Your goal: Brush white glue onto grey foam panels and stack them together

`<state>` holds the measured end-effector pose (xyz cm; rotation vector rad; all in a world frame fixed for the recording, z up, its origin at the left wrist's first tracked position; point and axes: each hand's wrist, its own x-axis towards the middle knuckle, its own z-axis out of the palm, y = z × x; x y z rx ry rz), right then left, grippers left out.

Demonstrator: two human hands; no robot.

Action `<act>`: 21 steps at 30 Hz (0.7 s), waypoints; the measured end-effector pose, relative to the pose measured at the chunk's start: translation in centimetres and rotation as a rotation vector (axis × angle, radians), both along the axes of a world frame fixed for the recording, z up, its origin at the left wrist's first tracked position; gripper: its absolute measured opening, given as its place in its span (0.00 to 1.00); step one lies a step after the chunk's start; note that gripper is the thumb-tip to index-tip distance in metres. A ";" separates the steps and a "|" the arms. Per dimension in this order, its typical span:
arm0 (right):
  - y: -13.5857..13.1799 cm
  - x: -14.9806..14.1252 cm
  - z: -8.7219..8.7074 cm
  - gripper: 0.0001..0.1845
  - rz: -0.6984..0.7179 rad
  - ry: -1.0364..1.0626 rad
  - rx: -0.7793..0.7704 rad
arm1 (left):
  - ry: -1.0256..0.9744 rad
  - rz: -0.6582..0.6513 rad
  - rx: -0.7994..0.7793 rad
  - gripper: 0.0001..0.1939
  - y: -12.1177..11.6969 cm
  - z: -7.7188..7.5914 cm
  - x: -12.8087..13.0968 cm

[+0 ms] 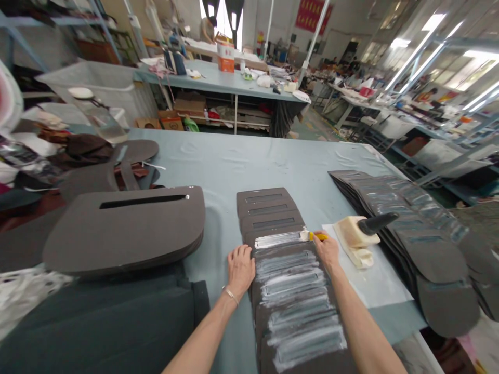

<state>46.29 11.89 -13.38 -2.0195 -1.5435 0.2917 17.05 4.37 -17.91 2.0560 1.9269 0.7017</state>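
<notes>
A row of overlapping dark grey slotted pieces (288,270) runs down the table in front of me; the nearer ones are smeared with white glue around their slots. My left hand (239,267) rests flat, fingers spread, on the left edge of this row. My right hand (327,249) is closed on a small yellow-handled brush (314,236), whose white tip touches the right end of a glue-coated slot.
A glue-crusted pot with a black handle (360,236) stands on white paper (374,280) to the right. Beyond it lies a long fan of glued pieces (421,228). A stack of large slotted grey panels (128,228) sits at left. The table (234,161) is grey-blue.
</notes>
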 end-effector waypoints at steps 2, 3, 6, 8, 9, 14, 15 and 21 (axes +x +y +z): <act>0.1 0.4 0.5 0.18 -0.038 -0.032 0.024 | 0.001 0.012 -0.005 0.14 0.0 0.0 0.0; -0.1 -0.6 0.7 0.18 -0.012 -0.004 0.039 | 0.002 0.018 -0.008 0.14 0.0 0.0 0.1; -1.2 -6.8 0.9 0.17 0.209 0.169 0.068 | 0.010 0.026 -0.017 0.14 0.0 0.1 0.1; -1.9 -10.9 0.7 0.16 0.391 0.253 0.046 | 0.016 0.027 -0.021 0.14 0.0 0.2 0.1; -2.1 -12.1 0.5 0.15 0.446 0.270 0.025 | 0.018 0.029 -0.022 0.14 0.0 0.2 0.1; -0.5 -7.5 -0.9 0.15 0.208 0.161 -0.035 | 0.007 0.028 -0.019 0.14 -0.2 0.3 -0.1; 0.0 -5.4 -1.1 0.15 0.120 0.098 -0.031 | 0.001 0.029 -0.018 0.14 -0.2 0.3 -0.1; 0.6 0.9 -1.1 0.18 -0.031 -0.175 -0.016 | -0.048 0.032 -0.015 0.14 -0.1 -0.1 -0.2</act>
